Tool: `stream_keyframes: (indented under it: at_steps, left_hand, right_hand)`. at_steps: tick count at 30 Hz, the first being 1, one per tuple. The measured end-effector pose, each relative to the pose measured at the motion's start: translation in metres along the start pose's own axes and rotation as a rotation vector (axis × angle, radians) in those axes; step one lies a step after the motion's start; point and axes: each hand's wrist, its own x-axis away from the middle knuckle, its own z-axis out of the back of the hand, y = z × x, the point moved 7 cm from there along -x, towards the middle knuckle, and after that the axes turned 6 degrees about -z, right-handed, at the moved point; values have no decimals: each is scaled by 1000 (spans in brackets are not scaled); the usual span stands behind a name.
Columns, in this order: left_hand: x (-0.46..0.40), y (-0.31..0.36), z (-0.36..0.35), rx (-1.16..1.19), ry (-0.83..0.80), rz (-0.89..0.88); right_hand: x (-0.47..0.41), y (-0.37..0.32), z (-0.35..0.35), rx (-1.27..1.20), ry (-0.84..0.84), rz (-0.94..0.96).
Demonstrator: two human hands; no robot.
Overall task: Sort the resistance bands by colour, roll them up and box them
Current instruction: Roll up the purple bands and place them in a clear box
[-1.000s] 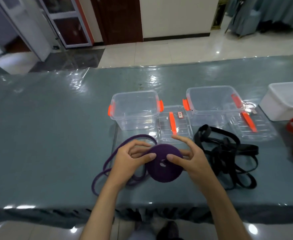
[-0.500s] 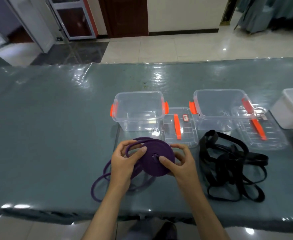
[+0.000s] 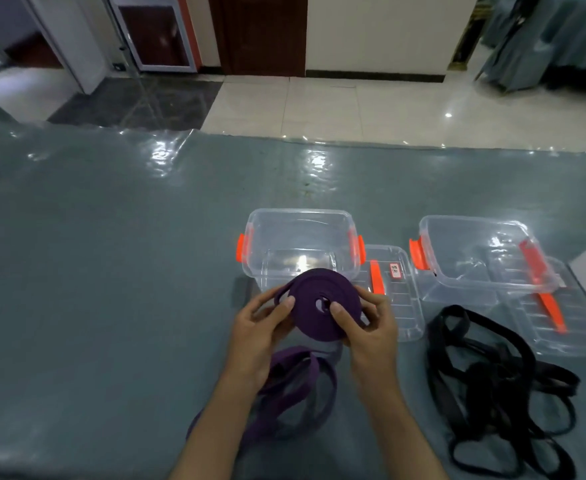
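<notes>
We see a long bench under a glossy grey-green plastic sheet, and beyond it pale floor tiles, a dark wooden door and a cream wall. Our left hand and right hand hold the rolled purple resistance band above the bench, fingers curled round its rim, just before the clear plastic box with orange clips. Loose purple band trails below; tangled black bands lie right.
</notes>
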Motion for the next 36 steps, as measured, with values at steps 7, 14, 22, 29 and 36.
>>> stream_keyframes:
  at_steps: [7,14,22,29,36]
  left_hand:
    - [-76,18,4,-83,137,-110]
    - [-153,17,-26,-222,20,-141]
    - [-218,-10,-17,-236,92,65]
    - [-271,-51,-5,-447,116,168]
    - [-307,-93,13,-634,45,362]
  right_hand:
    - [-59,4,-39,243,13,-8]
    - [-143,-5,-53,311,77,-27]
    - [-210,36,-67,501,58,-185]
    - [-252,78,-70,883,-140,-382]
    - [-270,107,-72,1012,-265,-539]
